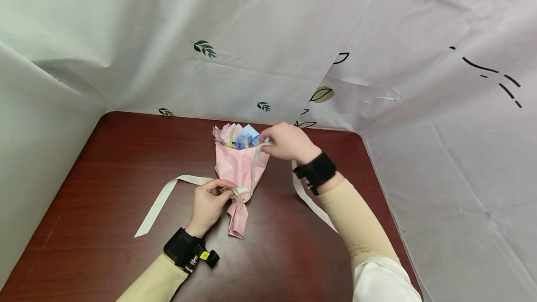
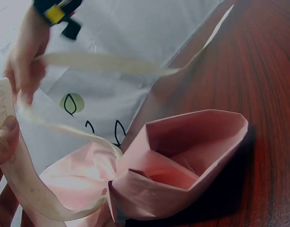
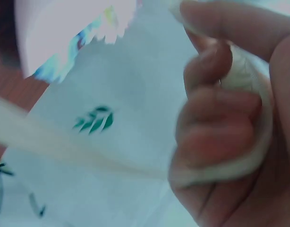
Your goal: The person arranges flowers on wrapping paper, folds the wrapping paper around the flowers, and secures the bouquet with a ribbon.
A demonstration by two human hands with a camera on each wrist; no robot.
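Note:
A small bouquet in pink wrapping paper lies on the table, its pink flowers and blue flowers facing away from me. Its gathered neck is bound with cream ribbon. Beside that neck, my left hand pinches a loop of ribbon between thumb and fingers. My right hand is raised over the flower end. In the right wrist view, ribbon runs round its curled fingers. The flared paper stem end shows in the left wrist view.
One ribbon tail stretches left over the dark red table; another length hangs to the right, partly behind my right forearm. White fabric printed with leaves surrounds the table's back and sides.

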